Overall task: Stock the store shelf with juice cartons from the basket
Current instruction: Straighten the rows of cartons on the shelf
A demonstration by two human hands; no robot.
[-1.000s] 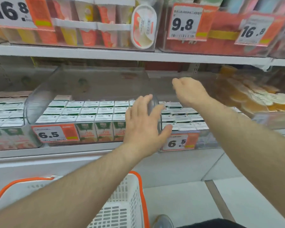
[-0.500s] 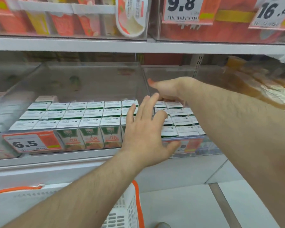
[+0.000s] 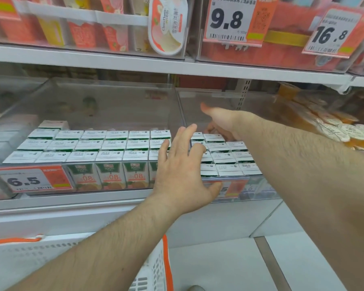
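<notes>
Several green and white juice cartons (image 3: 111,158) stand in rows in two clear bins on the middle shelf (image 3: 72,198). My left hand (image 3: 181,173) is spread over the clear divider (image 3: 178,114) between the bins, fingers straight and touching the carton tops. My right hand (image 3: 221,122) reaches deep into the right bin above its rear cartons (image 3: 213,138), thumb sticking up; its fingers are hidden, so I cannot tell if it holds anything. The white basket (image 3: 151,274) with orange rim sits low at the left, its inside hidden by my forearm.
An upper shelf (image 3: 177,64) carries ice cream tubs and boxes with price tags 9.8 (image 3: 227,19) and 16.8. A 6.5 tag (image 3: 29,180) hangs on the left bin. Orange jelly cups (image 3: 332,127) fill the bin at right. Grey floor lies below right.
My right hand has pushed further back and down into the right bin. My left hand has slid up over the cartons at the divider. The view has moved closer.
</notes>
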